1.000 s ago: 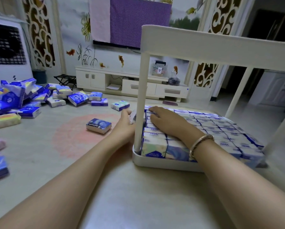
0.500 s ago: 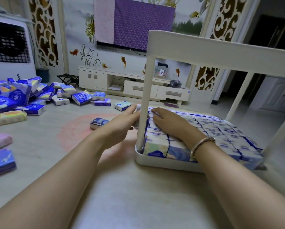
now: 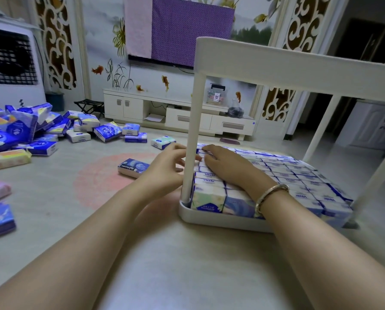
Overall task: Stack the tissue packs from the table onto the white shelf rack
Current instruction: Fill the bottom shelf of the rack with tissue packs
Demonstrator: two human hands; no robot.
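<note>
Tissue packs (image 3: 107, 130) litter floor (image 3: 160, 265) below TV cabinet (image 3: 178, 113).

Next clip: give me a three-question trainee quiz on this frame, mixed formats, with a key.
1. True or false: the right hand lies flat on the packs in the rack's bottom tray.
2. Which side of the near post is the left hand on? A) the side away from the tray B) inside the tray C) above the top shelf
3. Fill in: the single pack nearest the left hand lies on the ____.

Key: 1 true; 2 A; 3 table.
</note>
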